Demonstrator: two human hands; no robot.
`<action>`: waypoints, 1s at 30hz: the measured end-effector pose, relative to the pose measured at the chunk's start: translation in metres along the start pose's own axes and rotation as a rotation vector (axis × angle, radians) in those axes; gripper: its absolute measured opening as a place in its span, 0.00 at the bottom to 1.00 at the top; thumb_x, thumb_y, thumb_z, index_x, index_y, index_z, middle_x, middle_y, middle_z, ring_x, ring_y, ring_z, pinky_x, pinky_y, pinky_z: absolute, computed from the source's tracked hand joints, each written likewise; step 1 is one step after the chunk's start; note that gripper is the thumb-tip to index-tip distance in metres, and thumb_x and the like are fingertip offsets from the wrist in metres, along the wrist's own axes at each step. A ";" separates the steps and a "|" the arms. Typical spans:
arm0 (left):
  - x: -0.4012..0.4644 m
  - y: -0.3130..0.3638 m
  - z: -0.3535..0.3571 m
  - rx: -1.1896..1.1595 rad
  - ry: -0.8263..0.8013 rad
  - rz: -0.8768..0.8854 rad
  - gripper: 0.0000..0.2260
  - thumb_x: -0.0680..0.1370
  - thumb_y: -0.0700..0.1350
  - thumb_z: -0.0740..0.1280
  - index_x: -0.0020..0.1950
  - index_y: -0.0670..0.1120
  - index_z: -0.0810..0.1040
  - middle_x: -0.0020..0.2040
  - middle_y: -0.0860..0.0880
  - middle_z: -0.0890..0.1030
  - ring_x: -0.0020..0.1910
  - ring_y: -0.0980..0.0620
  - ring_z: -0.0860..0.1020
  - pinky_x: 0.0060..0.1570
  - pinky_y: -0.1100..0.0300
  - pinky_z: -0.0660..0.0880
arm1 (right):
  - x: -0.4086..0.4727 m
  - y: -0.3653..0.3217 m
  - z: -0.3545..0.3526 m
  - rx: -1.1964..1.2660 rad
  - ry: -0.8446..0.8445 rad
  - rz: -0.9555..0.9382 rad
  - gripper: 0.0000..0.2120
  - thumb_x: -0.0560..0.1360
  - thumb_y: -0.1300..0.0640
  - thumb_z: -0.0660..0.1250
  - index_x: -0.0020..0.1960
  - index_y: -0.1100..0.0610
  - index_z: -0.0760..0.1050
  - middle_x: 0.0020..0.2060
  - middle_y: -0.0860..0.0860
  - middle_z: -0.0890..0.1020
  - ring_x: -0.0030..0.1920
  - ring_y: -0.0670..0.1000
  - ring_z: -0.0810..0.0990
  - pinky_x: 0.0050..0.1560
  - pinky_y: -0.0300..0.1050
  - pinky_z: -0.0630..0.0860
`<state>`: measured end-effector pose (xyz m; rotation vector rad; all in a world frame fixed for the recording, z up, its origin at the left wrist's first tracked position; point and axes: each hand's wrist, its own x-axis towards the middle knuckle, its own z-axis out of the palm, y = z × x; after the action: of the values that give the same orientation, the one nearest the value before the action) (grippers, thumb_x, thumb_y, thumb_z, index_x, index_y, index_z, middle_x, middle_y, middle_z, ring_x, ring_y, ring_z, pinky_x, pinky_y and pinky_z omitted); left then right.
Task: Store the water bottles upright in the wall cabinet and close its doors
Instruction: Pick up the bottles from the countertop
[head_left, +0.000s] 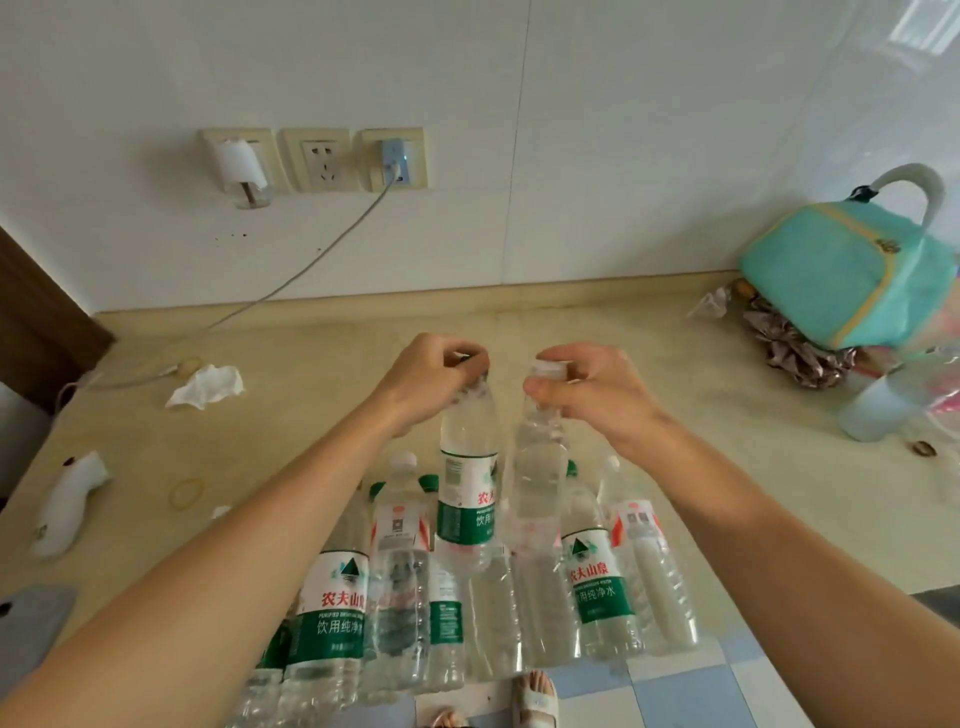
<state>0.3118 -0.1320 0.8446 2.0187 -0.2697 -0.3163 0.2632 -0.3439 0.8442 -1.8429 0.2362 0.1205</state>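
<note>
Clear plastic green-labelled water bottle (467, 483) hangs from left hand (428, 376), pinched at cap; right hand (587, 387) pinches white-capped clear bottle (540, 467). Both arms extended, bottles lifted above remaining upright bottles (395, 582) on beige counter (597, 332). Pick-up step; next, raise to cabinet, not visible.

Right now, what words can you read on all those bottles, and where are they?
"农夫山泉": red, on the green-and-white labelled clear plastic bottle at front left and its twin at right.
"饮用纯净水": white on green, same two labels.
"农" only: bottle held by the left hand.
Smaller print and the red-and-white labels: too blurred.
</note>
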 end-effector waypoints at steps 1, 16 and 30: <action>0.003 0.008 -0.003 -0.013 0.054 0.036 0.04 0.81 0.47 0.69 0.52 0.52 0.84 0.46 0.52 0.86 0.46 0.52 0.84 0.44 0.56 0.78 | 0.005 -0.007 -0.005 -0.030 0.011 -0.051 0.24 0.68 0.58 0.81 0.62 0.56 0.79 0.51 0.53 0.85 0.50 0.51 0.85 0.52 0.46 0.82; 0.040 -0.006 0.037 0.149 0.326 0.215 0.13 0.77 0.38 0.73 0.61 0.45 0.82 0.55 0.51 0.82 0.54 0.54 0.80 0.56 0.65 0.75 | 0.071 0.026 -0.019 -0.255 0.108 -0.193 0.23 0.65 0.62 0.82 0.57 0.52 0.79 0.43 0.41 0.80 0.46 0.49 0.81 0.48 0.43 0.77; 0.030 -0.038 0.046 0.044 0.157 0.057 0.35 0.77 0.49 0.74 0.78 0.64 0.60 0.70 0.69 0.68 0.67 0.72 0.69 0.64 0.72 0.66 | 0.092 0.097 -0.036 -0.220 -0.124 -0.126 0.39 0.65 0.51 0.83 0.71 0.49 0.69 0.62 0.41 0.79 0.62 0.44 0.77 0.65 0.44 0.74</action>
<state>0.3262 -0.1633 0.7875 2.0622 -0.2367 -0.1162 0.3299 -0.4138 0.7444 -2.0548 0.0200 0.1781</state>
